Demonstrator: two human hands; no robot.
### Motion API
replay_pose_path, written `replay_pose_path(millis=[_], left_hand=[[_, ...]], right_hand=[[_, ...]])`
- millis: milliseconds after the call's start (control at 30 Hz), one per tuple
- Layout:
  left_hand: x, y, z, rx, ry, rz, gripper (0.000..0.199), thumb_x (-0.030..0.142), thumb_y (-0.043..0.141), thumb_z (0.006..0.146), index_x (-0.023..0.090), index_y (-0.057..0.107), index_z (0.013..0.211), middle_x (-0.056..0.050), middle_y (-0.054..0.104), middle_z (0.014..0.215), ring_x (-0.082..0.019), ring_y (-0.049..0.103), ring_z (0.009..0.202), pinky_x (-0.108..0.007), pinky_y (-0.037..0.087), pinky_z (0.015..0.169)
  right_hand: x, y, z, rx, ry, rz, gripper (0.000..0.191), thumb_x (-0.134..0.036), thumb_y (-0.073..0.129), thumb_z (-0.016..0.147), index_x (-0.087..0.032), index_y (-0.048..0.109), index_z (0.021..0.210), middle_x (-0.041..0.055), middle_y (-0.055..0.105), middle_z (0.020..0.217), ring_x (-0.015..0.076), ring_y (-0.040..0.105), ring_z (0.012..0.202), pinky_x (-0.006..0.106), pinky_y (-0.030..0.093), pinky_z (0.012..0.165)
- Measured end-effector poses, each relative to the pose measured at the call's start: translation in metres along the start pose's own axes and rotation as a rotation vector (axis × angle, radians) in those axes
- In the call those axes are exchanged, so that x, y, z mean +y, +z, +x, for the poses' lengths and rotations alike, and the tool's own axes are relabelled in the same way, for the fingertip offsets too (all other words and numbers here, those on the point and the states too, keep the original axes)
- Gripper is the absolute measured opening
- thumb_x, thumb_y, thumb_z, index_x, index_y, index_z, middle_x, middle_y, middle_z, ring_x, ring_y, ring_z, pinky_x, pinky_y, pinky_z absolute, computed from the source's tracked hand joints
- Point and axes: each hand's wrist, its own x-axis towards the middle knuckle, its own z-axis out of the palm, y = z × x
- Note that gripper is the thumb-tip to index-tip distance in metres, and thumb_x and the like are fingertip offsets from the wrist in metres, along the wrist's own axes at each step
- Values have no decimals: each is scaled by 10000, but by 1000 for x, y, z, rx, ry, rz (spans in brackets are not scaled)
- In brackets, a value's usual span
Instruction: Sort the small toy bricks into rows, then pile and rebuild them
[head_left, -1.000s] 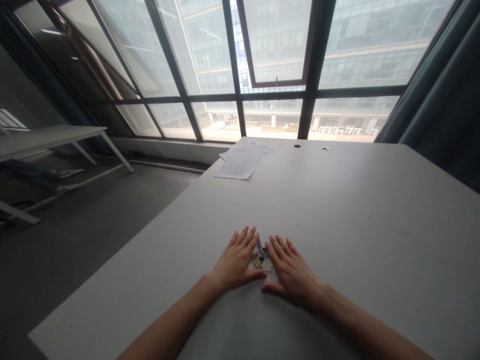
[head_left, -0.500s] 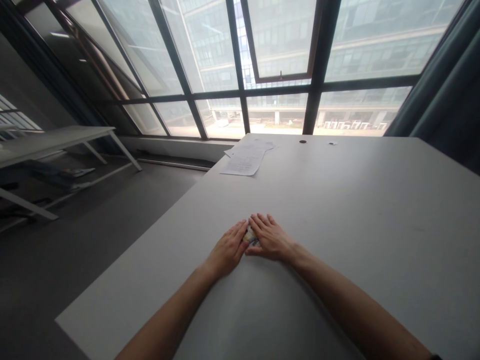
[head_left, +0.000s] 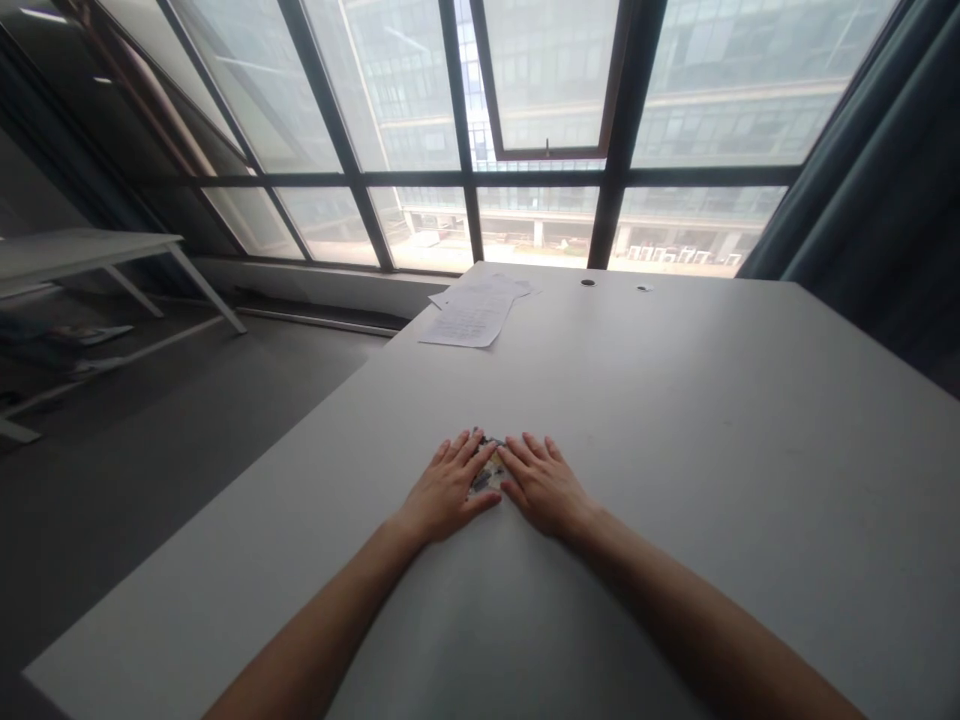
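Palm down on the white table (head_left: 675, 420), my left hand (head_left: 444, 492) lies over the left side of a small patch of multicoloured, patterned flat bits (head_left: 491, 472). Its fingers are stretched out and slightly spread. My right hand (head_left: 549, 490) rests flat at the right side of the same patch, fingers extended. Between the two hands, yellowish, grey and dark parts of the patch show; the rest is hidden under the fingers. What the bits are, and whether they are one piece or several, I cannot make out.
Printed paper sheets (head_left: 472, 312) lie at the table's far left corner. A dark round spot (head_left: 588, 283) and a small white item (head_left: 644, 288) are near the far edge. Another white table (head_left: 90, 250) stands to the left; windows and a dark curtain (head_left: 847, 200) are beyond.
My fingers have spread and the hands have moved slightly apart, so more of the patterned patch shows between them. The view has shifted a little to the right.
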Motion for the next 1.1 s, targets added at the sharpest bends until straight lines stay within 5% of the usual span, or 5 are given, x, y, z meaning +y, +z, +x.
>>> replay_pose_path(millis=[400, 733, 867, 1000, 1100], left_hand=[[4, 10, 28, 98, -149, -3, 544, 521, 405, 908, 231, 438, 1366, -105, 370, 1476, -301, 301, 1375, -509, 268, 1109], [-14, 13, 25, 565, -290, -484, 641, 576, 266, 932, 143, 357, 1395, -168, 383, 1449, -285, 335, 1360, -491, 270, 1124], [4, -3, 26, 628, -234, -695, 694, 630, 154, 919, 209, 238, 1464, -123, 280, 1517, -286, 258, 1397, -501, 230, 1136], [57, -33, 24, 495, 83, -547, 837, 734, 78, 842, 222, 36, 1502, -74, 56, 1575, -305, 75, 1435, -502, 133, 1163], [95, -38, 22, 168, 359, -328, 938, 786, 154, 796, 194, -31, 1498, -102, 13, 1571, -330, 49, 1432, -519, 94, 1163]], right_hand=[[10, -3, 6, 115, 18, 287, 494, -220, 458, 890, -205, 420, 1383, 76, 466, 1422, 227, 391, 1324, 452, 241, 1124], [79, -35, -131, 691, 476, 1233, 454, -523, 430, 902, -198, 612, 1160, 127, 642, 1206, 285, 617, 1098, 526, 441, 990], [98, -66, -182, 937, 512, 1249, 672, -639, 192, 908, -201, 567, 1253, 142, 609, 1259, 287, 575, 1167, 540, 433, 1003], [87, -91, -211, 804, 315, 848, 859, -713, -16, 845, -202, 309, 1454, 121, 345, 1492, 275, 320, 1370, 519, 310, 1099], [75, -90, -219, 410, 148, 361, 973, -811, 220, 777, -172, 127, 1505, 123, 164, 1554, 319, 135, 1423, 537, 140, 1151]])
